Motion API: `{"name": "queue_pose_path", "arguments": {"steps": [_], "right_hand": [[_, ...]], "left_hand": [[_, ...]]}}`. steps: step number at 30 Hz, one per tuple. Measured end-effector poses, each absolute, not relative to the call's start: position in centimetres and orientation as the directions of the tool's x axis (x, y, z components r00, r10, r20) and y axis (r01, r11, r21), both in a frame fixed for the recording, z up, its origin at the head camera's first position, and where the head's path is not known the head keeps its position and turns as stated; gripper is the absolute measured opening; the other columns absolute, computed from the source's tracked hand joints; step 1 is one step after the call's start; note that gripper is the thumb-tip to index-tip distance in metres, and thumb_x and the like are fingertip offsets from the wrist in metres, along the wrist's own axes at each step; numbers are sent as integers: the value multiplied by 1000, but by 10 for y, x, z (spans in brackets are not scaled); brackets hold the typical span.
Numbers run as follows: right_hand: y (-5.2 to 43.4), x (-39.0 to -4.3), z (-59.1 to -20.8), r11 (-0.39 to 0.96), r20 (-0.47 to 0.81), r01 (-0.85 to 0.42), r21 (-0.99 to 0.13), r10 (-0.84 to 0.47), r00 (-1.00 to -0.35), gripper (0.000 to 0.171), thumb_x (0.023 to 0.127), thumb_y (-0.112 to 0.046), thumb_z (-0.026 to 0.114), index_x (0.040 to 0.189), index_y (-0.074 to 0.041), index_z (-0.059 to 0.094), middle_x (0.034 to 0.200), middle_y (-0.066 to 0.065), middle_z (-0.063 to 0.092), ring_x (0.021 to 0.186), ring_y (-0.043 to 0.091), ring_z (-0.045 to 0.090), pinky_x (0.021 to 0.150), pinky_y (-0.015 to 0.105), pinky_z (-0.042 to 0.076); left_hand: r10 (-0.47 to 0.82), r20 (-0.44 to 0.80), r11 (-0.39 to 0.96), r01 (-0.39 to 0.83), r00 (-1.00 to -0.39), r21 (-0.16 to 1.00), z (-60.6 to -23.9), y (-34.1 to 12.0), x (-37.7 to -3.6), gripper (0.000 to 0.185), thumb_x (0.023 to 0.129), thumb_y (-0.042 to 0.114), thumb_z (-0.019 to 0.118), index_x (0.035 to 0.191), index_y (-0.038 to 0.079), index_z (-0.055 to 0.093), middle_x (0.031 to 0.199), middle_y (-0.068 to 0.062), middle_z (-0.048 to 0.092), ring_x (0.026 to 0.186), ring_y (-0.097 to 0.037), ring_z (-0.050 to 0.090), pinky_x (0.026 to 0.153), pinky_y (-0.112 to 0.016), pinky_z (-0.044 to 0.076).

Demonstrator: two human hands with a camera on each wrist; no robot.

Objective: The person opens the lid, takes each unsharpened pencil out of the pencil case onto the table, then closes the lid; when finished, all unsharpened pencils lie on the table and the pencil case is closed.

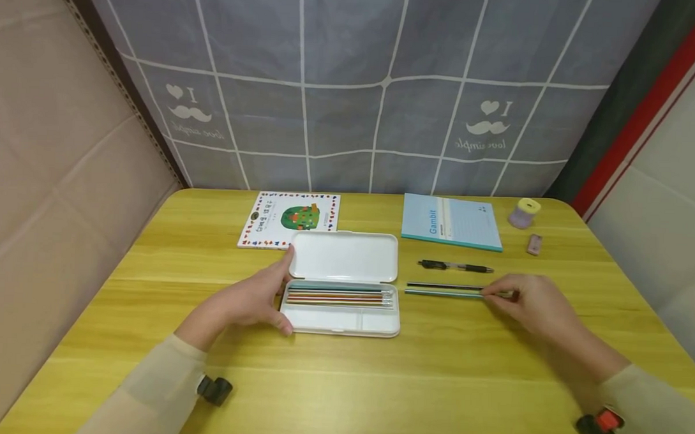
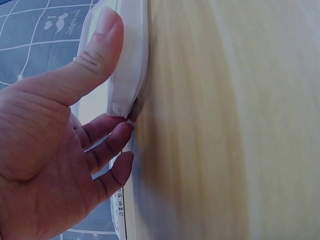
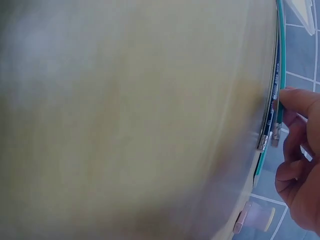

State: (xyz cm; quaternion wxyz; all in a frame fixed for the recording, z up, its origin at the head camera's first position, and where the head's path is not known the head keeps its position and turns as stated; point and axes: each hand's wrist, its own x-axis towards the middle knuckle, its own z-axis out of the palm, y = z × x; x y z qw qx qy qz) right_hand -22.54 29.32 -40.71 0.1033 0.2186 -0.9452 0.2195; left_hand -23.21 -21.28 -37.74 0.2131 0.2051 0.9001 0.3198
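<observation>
An open white pencil case [image 1: 321, 319] lies on the table with its lid tilted back; several pencils [image 1: 336, 298] fill its rear compartment. My left hand [image 1: 252, 300] grips the case's left end, thumb at the front corner and fingers round the back, as the left wrist view [image 2: 55, 135] also shows. To the right of the case, my right hand [image 1: 536, 306] pinches a green pencil [image 3: 282, 55] near its eraser end between thumb and finger. A dark pencil [image 1: 443, 285] lies just behind it, almost parallel. The right palm partly hides both pencils' ends in the head view.
Behind the pencils lies a black pen [image 1: 456, 267]. A blue notebook [image 1: 453, 222], a pink eraser [image 1: 534, 244] and a purple-and-yellow pencil sharpener [image 1: 524, 213] are at the back right. A white picture book [image 1: 255, 226] lies behind the case. A grey curtain [image 1: 351, 115] hangs along the far edge.
</observation>
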Motion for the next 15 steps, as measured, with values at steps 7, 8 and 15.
{"name": "queue_pose_path", "arguments": {"steps": [7, 8, 15], "right_hand": [[291, -225, -405, 836, 290, -481, -264, -407, -866, 16, 82, -9, 87, 92, -21, 85, 96, 0, 80, 89, 27, 76, 74, 49, 60], [291, -225, -405, 840, 280, -477, -257, -408, -869, 15, 83, -10, 86, 92, -21, 85, 97, 1, 80, 90, 28, 76, 74, 50, 60], [289, -225, -403, 860, 236, -463, -217, -414, -879, 12, 84, -12, 86, 93, -21, 86, 100, 3, 79, 91, 29, 76, 72, 51, 60]], "left_hand": [[526, -235, 699, 257, -817, 667, -379, -214, -233, 154, 66, 31, 97, 162, 0, -19, 130, -10, 58, 120, -26, 60, 112, -49, 43], [527, -236, 697, 257, -817, 669, -379, -215, -233, 154, 66, 31, 97, 162, 0, -19, 130, -10, 58, 120, -26, 60, 112, -49, 43], [517, -247, 705, 243, -820, 666, -377, -214, -233, 154, 66, 32, 97, 162, 1, -19, 130, -11, 58, 120, -27, 60, 112, -49, 42]]}}
